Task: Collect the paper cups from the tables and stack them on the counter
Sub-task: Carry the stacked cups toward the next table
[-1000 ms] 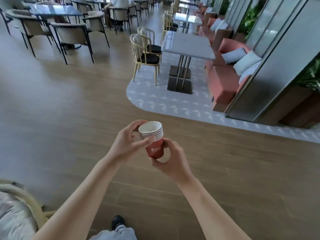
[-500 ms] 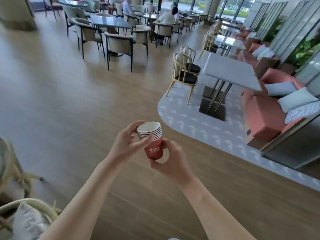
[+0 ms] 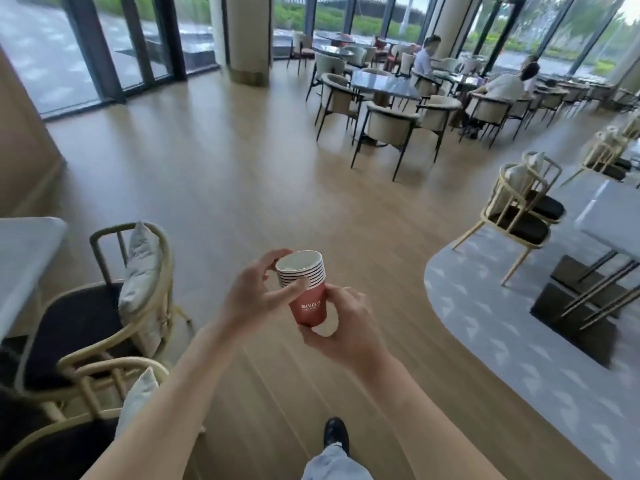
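- Two cane chairs [image 3: 104,306] at far left, dark seats, pale cushions [image 3: 140,271] upright against the backs; grey table edge [image 3: 24,251] just beside the upper chair, partly cut off by frame.
- Wood floor [image 3: 225,174] runs thru the middle of the room; round column [image 3: 247,36] and tall glass doors w/ dark frames at the back.
- Left hand [image 3: 252,299] curled round the top of the cup stack: thumb across the near side of the white rims, fingers wrapped over the far side of the rim.
- Stack of paper cups [image 3: 306,292], red w/ white logo, nested, approx upright w/ slight tilt; held in mid-air in front of the person, above the floor, not on any table or counter. Cup count unclear, rims blur together.
- Right hand [image 3: 346,327] cups the stack's base from below/right, fingers curled round the lower wall, thumb on the side.
- Dark shoe [image 3: 336,433] and pale trouser leg at bottom centre.
- Back right: cream chairs round dark tables [image 3: 384,86], two seated people, blurred.
- Far right: grey patterned floor section [image 3: 485,327] w/ a cane chair [image 3: 516,216] pulled up to a grey table [image 3: 609,220] on a dark base.
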